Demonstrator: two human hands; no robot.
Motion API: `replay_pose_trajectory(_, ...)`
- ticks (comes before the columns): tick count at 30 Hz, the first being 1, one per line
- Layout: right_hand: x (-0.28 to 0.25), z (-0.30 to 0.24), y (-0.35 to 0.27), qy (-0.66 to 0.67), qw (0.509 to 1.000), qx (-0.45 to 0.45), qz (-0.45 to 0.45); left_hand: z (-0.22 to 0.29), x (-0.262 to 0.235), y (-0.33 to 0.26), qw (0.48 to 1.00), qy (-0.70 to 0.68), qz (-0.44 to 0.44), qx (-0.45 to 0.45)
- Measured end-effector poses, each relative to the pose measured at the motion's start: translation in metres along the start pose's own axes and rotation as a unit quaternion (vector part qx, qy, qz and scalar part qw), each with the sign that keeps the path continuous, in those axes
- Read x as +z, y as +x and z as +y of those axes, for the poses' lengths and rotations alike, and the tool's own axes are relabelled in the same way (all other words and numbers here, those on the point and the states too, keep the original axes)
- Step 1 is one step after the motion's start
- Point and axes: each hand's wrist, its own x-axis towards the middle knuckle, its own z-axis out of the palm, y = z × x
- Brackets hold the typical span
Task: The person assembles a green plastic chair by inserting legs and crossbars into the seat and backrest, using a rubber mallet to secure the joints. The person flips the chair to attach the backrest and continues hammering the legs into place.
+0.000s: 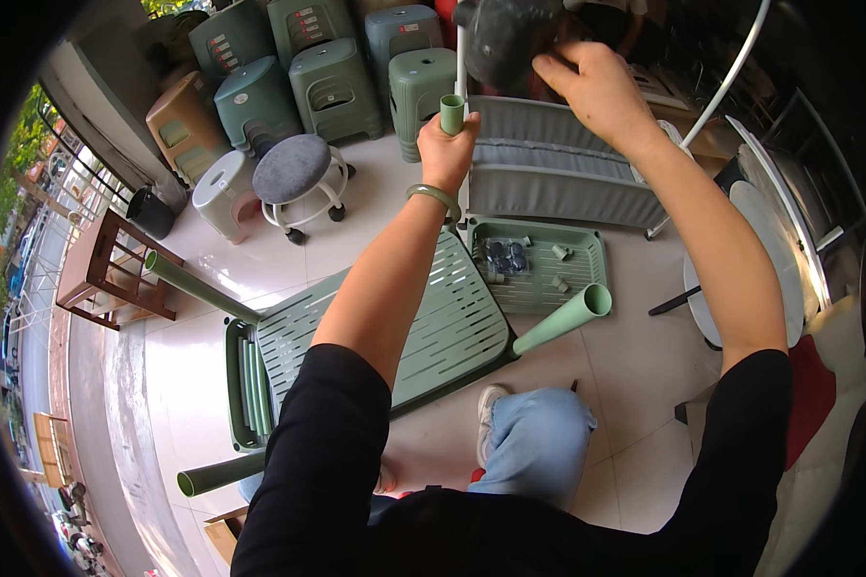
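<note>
My left hand is wrapped round an upright green tube, just below its open top end. The tube stands at the far corner of a green slatted shelf; my hand and arm hide its base. Other green tubes rise from the shelf's other corners. My right hand is raised beyond and right of that tube, fingers curled at a dark lump that looks like a black mallet head. Its handle is not plainly visible.
A second green tray on the tiled floor holds a clear packet of black parts and small green connectors. Behind it stands a grey fabric rack. Several plastic stools, a round wheeled stool and a wooden stand are around.
</note>
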Motion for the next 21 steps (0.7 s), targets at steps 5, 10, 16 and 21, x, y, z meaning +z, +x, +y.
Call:
replay_pose_trajectory(5, 0.020, -0.012, 0.014, -0.035, 0.996, -0.074, 0.022, -0.002, 0.001, 0.001, 0.999, -0.009, 0.050, 0.017)
replay_pose_trajectory(10, 0.021, -0.034, 0.035, -0.077, 0.993, -0.008, -0.089, -0.004, 0.000, -0.001, 0.998, -0.002, 0.054, 0.026)
replay_pose_trajectory(16, 0.029, -0.043, 0.023, -0.252, 0.957, -0.004, -0.142, -0.003, 0.002, -0.004, 0.998, -0.006, 0.059, 0.032)
replay_pose_trajectory(21, 0.030, -0.045, 0.021, -0.140, 0.988, -0.009, -0.064, 0.002, -0.001, -0.007, 0.999, 0.010, 0.050, 0.017)
